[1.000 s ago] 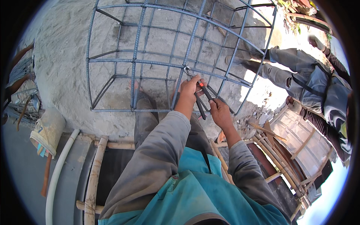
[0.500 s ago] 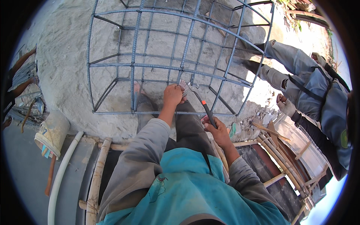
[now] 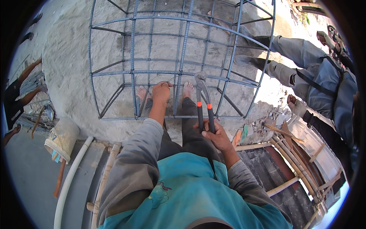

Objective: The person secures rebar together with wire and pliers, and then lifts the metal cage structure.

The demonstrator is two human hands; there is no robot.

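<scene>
Rebar cage [image 3: 181,72] is in front of you, pliers [image 3: 199,109] in yr R hand [image 3: 218,135]. Bucket [image 3: 65,133] is to yr L, nr pipe [image 3: 70,179]; co-worker [image 3: 314,82] to yr R.

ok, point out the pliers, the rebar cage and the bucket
Pliers [image 3: 199,104]: head view, orange band on one handle.
Rebar cage [image 3: 181,72]: head view, a bar crossing.
Bucket [image 3: 65,133]: head view, outer wall.

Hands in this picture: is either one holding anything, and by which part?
The right hand holds the pliers by the lower part of their black handles. Whether the left hand holds anything cannot be told.
</scene>
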